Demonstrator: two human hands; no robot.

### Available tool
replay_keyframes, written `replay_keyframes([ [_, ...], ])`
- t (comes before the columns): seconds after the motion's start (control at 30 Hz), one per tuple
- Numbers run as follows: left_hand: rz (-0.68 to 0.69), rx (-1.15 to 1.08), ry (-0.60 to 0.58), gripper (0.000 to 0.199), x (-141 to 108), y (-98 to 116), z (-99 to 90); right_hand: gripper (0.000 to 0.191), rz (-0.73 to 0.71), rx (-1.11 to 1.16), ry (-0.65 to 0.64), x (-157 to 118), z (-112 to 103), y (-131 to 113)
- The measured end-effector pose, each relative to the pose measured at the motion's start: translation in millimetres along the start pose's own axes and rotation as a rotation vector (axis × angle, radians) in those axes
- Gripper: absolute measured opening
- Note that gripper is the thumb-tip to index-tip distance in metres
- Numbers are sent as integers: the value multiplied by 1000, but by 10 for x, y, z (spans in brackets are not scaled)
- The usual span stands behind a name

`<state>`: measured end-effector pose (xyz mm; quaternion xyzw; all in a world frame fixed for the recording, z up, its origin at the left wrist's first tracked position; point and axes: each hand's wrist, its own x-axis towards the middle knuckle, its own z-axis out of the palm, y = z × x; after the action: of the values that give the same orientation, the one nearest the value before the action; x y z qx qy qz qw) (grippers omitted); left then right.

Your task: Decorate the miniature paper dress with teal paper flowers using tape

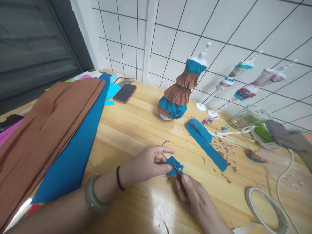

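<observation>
My left hand (143, 164) pinches a small piece of blue crepe paper (173, 161) between thumb and fingers, just above the table. The paper's right edge is ragged. My right hand (198, 198) is closed around small dark scissors (179, 176), whose blades lie against the paper; most of the handle is hidden in the palm. Beyond my hands a small dress form (184, 89) stands upright in a tiered blue and brown paper dress. To its right lies a folded blue paper strip (207, 146) with brown and blue scraps (223, 146) around it.
Large brown paper sheets (56, 113) and blue paper (80, 152) cover the left side. A phone (125, 93) lies behind them. Two more dress forms (236, 75) (259, 85) lean near the tiled wall. At right are a glass jar (251, 117), a tape roll (252, 208) and a white cable (280, 182).
</observation>
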<state>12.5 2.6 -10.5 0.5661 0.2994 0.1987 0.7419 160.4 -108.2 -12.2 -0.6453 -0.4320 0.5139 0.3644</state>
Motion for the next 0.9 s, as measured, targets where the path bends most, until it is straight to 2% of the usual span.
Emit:
replay_keyframes([
  [0.27,-11,-4,5,47,-3,14,6,45,29,13,-9,7,4,23],
  [0.5,-7,8,8,48,-3,12,2,44,60,-17,27,-20,18,-72],
  [0.7,-23,15,-13,49,-17,11,-5,45,20,-4,31,-15,19,-75],
  [0.9,-38,-4,-33,50,-19,22,4,40,-10,104,58,7,24,-55],
])
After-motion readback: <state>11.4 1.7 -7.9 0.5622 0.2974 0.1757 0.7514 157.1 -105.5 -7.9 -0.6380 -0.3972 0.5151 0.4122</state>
